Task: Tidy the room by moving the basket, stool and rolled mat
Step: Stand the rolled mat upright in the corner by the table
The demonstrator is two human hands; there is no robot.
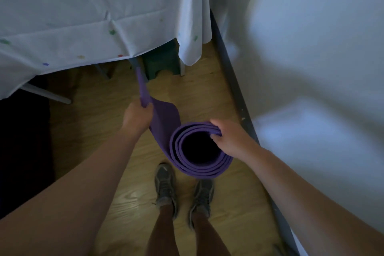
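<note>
Mat (199,169) stood on end on floor (133,199) by feet | soft, light, bendy | left hand (137,115) pinched loose flap | right hand (229,138) gripped roll's top edge | best held around roll

The rolled mat (199,151) looks like matt purple foam, smooth-faced. The floor (116,172) is glossy wood-grain board. White creased cloth (83,23) with printed stars covers the tabletop, upper left of the frame.
</note>
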